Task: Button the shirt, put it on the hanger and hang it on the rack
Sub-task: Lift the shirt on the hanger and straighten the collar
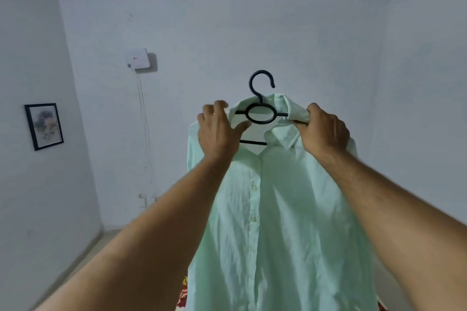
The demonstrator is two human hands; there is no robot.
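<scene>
the pale green shirt (278, 222) hangs in mid-air in front of the person, draped over the black hanger (261, 115), its front placket closed at the buttons that show below the hanger, though the neck just under the hanger's lower bar gapes open. no rack shows anywhere, so the carry to it looks like the main risk: the shirt's whole weight rides on one grip. to the right of the hanger's ring, the right hand (324, 131) is clenched on the collar and shoulder; if what it pinches is mostly cloth and not the hanger's arm, the hanger could tilt and the shirt slide off toward the left. to the left of the ring, the left hand (217, 131) is spread loose, fingers released, resting against the left shoulder and gripping nothing. the collar sits bunched behind the ring and may stay crumpled. the hook above the ring is free.
</scene>
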